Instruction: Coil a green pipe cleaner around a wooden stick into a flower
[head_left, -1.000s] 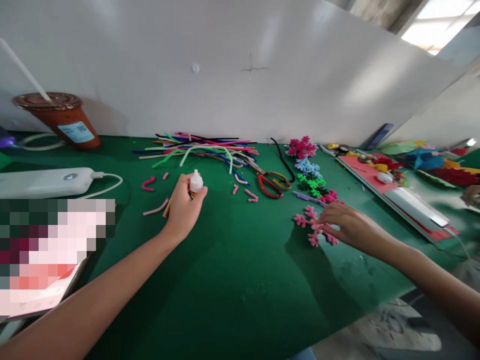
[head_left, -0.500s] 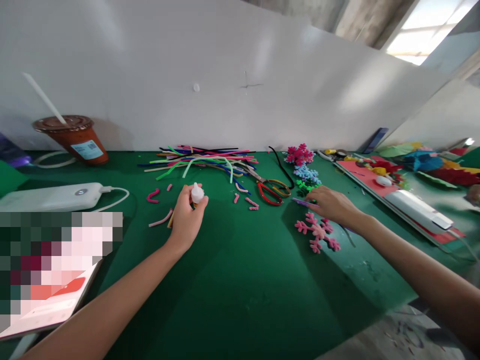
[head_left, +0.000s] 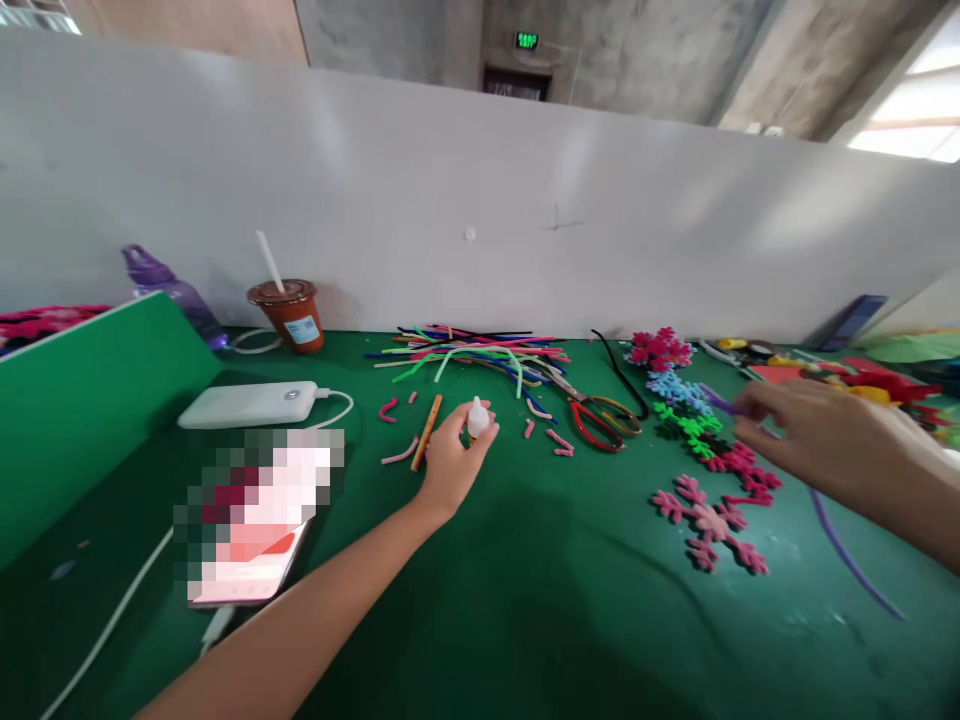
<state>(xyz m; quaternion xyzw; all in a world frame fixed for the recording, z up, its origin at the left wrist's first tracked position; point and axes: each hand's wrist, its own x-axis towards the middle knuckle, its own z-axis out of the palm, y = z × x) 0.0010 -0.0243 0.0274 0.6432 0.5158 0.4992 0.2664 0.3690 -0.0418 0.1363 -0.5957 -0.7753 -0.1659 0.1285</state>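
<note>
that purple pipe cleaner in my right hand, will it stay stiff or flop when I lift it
Likely floppy: the purple pipe cleaner already trails in a curve from the right hand down across the green table. It is thin and fuzzy, so probably very light and unlikely to slip.

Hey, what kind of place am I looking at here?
Probably a craft workbench in a workshop or factory hall: a green table with a pile of pipe cleaners, scissors and foam snowflakes, white divider boards, bare concrete walls behind.
</note>
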